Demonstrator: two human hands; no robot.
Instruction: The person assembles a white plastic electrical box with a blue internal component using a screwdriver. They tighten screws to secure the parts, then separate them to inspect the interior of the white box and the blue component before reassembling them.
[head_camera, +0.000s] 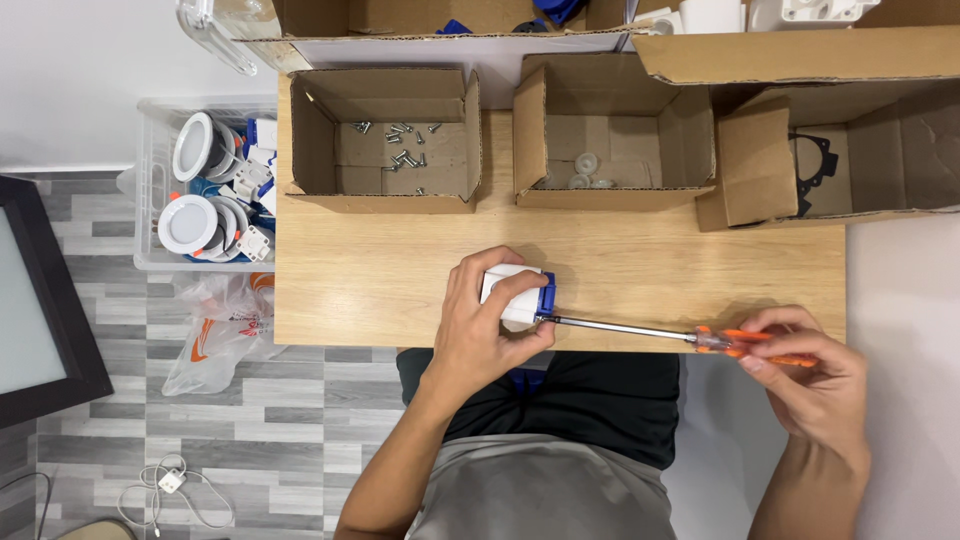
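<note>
At the near edge of the wooden table (380, 290), the left hand (490, 325) clamps a small white-and-blue box (520, 292) flat, steadying it. The right hand (810, 370) pinches the orange-handled screwdriver (650, 331), its tip meeting the box's side.

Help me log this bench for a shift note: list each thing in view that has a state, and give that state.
left hand: gripping the white and blue box.
white and blue box: held on the table edge, screwdriver tip at its side.
right hand: pinching the orange handle.
screwdriver: level, pointing at the box.
screw carton: open, loose screws inside.
middle carton: open, a few pale round parts.
right carton: open, black gasket inside.
clear bin: full of round white lamps.
</note>
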